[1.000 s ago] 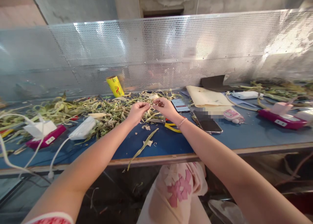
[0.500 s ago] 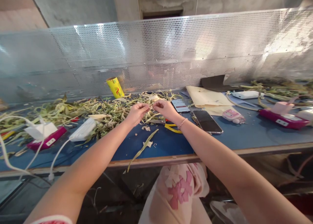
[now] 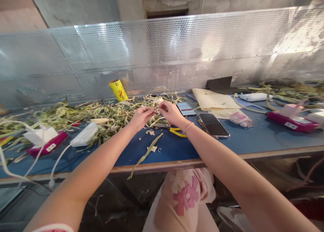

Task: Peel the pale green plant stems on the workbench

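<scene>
Over the near edge of a heap of dried green plant stems and leaves (image 3: 116, 119), my two hands work close together. My left hand (image 3: 142, 118) has thumb and fingers pinched; whatever is between them is too small to make out. Beside it, my right hand (image 3: 170, 113) is also closed in a pinch, its tips nearly meeting the left ones. Just below the right wrist lie yellow-handled scissors (image 3: 177, 133), partly covered. A long dry leaf (image 3: 148, 152) rests on the blue table in front and hangs past its edge.
A tilted yellow tube (image 3: 118, 90) stands behind the heap. To the right lie a black phone (image 3: 214, 125), a lit phone (image 3: 186, 109), paper (image 3: 215, 100) and a pink case (image 3: 240, 119). Magenta power strips (image 3: 292, 121) and a white charger (image 3: 85, 134) flank the hands. A perforated metal screen (image 3: 157, 53) runs behind.
The view has shifted very slightly. Both hands stay pinched in nearly the same place, with only small finger movement; the things on the table have not moved.
</scene>
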The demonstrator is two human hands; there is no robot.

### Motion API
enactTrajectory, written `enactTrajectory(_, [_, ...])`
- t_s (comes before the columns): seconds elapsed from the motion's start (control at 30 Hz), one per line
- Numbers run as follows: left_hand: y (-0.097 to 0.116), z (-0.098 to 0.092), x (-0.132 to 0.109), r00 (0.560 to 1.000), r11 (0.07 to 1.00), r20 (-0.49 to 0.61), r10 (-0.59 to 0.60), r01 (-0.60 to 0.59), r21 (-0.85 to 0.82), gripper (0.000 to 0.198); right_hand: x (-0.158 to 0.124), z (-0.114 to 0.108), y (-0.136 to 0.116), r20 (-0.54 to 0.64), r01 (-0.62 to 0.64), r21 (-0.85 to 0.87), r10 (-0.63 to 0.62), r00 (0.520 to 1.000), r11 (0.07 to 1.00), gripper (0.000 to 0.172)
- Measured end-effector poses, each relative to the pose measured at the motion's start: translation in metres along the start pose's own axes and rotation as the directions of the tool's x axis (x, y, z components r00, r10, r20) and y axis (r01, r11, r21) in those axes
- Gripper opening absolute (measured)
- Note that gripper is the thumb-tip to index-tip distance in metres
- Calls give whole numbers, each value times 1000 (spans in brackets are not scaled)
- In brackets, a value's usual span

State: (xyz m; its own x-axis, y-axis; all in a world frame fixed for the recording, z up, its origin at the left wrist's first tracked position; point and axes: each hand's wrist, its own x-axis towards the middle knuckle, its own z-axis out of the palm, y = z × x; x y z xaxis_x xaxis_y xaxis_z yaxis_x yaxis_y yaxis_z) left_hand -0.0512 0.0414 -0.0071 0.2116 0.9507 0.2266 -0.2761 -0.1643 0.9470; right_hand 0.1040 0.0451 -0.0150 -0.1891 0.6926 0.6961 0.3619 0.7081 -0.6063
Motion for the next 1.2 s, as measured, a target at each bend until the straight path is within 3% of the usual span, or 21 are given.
enactTrajectory(0.13, [-1,-1,0,1000,999,-27,-4,3,-33,10,-1,0,-4,88,-39,38,36,996,999,2])
enactTrajectory(0.3, [-1,0,-1,1000,1000,-8,-21,21,3,13,0,0,-1,73,-26,-30,29,997,999,6])
enactTrajectory(0.53, [1,3,-3,1000,995,12,-16,15,100,26,-1,-1,-3,3,91,-135,-91,996,987,7])
enactTrajectory(0.77, [3,7,-7,999,988,-7,-32,33,153,35,-2,-3,-3,-10,304,-208,-313,950,930,9])
enactTrajectory(0.93, [1,5,-7,999,965,29,-16,8,261,35,-1,-3,-1,72,279,-222,-269,960,934,12])
enactTrajectory(1.2, [-1,6,-7,996,911,91,26,-61,408,29,-3,-1,0,95,190,-128,-179,979,973,8])
